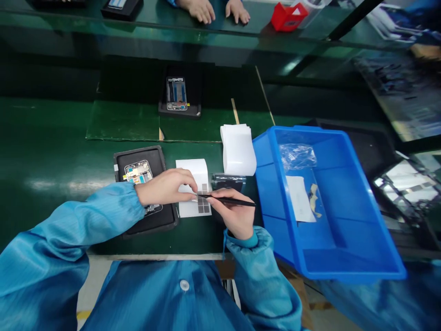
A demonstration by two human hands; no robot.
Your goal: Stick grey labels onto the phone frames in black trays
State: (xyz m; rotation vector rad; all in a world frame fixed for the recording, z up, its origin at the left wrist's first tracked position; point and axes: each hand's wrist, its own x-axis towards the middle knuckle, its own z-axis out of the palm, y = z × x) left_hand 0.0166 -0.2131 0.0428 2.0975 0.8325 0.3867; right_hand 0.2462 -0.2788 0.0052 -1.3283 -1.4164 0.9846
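My right hand (234, 214) holds black tweezers (227, 199), whose tips reach a white sheet (193, 172) carrying small grey pads (204, 202). My left hand (165, 187) lies across that sheet with its fingertips on it, close to the tweezer tips. Under my left wrist is a black tray (155, 225) on the green bench. In it sits a phone frame (138, 172) with exposed coloured parts, partly hidden by my left hand.
A blue plastic bin (272, 138) stands to the right, holding a clear bag and white paper. Beside it are a stack of white sheets (237, 149) and a dark packet (227, 181). Farther off lies another tray with a phone frame (176, 94). A co-worker's hands (213, 10) rest beyond.
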